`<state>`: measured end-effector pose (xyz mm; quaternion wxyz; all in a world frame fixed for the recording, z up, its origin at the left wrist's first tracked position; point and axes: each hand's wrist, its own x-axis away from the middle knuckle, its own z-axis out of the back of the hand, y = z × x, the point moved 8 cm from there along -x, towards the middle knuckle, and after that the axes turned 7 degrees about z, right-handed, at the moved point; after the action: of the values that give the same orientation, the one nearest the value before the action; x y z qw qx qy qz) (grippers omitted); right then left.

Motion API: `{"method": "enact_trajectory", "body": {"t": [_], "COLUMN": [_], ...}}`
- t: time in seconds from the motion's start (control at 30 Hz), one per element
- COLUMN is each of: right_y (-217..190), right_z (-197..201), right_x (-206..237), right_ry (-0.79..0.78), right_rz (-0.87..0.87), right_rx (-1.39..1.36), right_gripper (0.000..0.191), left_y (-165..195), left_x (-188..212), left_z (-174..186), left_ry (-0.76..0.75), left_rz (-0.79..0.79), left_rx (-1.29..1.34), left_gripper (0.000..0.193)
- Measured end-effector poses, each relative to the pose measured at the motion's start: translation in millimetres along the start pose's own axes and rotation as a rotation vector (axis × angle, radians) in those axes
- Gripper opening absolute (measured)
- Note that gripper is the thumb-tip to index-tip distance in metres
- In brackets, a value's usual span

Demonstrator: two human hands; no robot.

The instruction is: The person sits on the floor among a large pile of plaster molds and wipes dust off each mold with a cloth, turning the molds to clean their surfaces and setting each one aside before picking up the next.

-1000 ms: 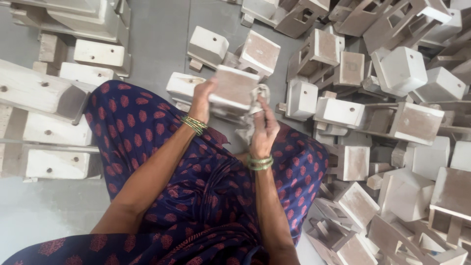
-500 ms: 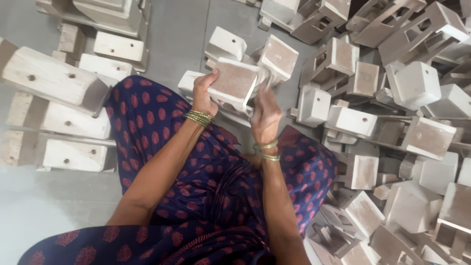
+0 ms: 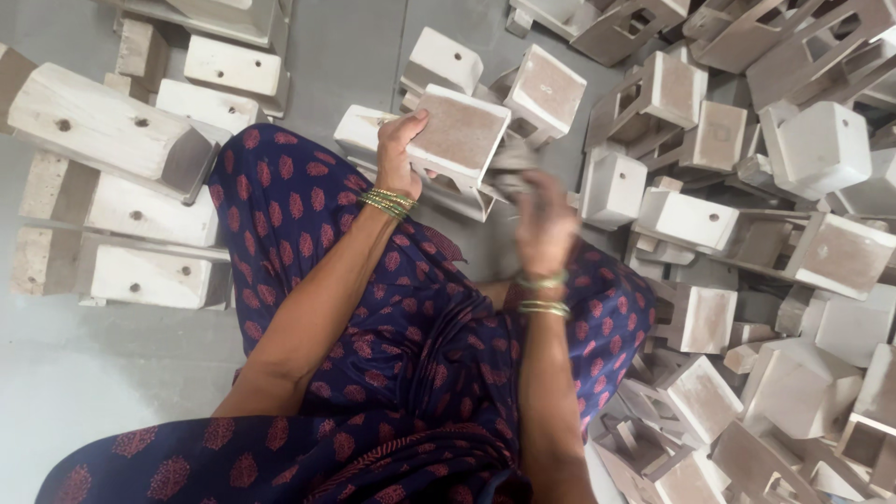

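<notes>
My left hand point(image 3: 399, 149) grips a white-painted wooden block point(image 3: 459, 133) by its left edge and holds it over my knee, its bare brownish face turned up. My right hand point(image 3: 544, 222) is blurred just right of the block and pinches a small grey scrap, perhaps sandpaper point(image 3: 514, 161), against the block's right side. Green and gold bangles circle both wrists. A dark blue garment with red motifs point(image 3: 392, 355) covers my lap and legs.
A big heap of white wooden blocks and hollow frames point(image 3: 747, 233) fills the right side and the top. Longer white blocks with drilled holes point(image 3: 140, 205) lie stacked at the left. Grey floor point(image 3: 103, 373) shows at the lower left.
The block stays in my left hand. My right hand has shifted down and to the right along the block's edge, and it now shows motion blur. The view has moved slightly.
</notes>
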<state>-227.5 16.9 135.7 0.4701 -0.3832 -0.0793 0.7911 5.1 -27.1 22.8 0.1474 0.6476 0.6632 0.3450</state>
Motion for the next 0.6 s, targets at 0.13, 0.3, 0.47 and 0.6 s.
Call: {"method": "enact_trajectory", "body": {"t": [0.13,0.3,0.47,0.6], "right_y": [-16,-31,-18,23], "right_z": [-62,-54,-22,1], "right_x": [1,6,14,20], "right_ry": [-0.353,-0.248,-0.282,-0.446], "right_rz": [0.058,0.428,0.349,-0.143], "right_rx": [0.114,0.059,0.077,0.241], "right_gripper": [0.027,0.048,0.038,0.027], "left_y": [1,10,4,4], "left_x": [2,4,0,-1], "left_z": [4,14,6,8], "left_ry": [0.033,0.113,0.118,0.124], "left_rz": [-0.037,-0.114,-0.079,-0.046], "left_rx": [-0.039,-0.016,-0.061,-0.054], "left_gripper": [0.035,0.035,0.035,0.033]}}
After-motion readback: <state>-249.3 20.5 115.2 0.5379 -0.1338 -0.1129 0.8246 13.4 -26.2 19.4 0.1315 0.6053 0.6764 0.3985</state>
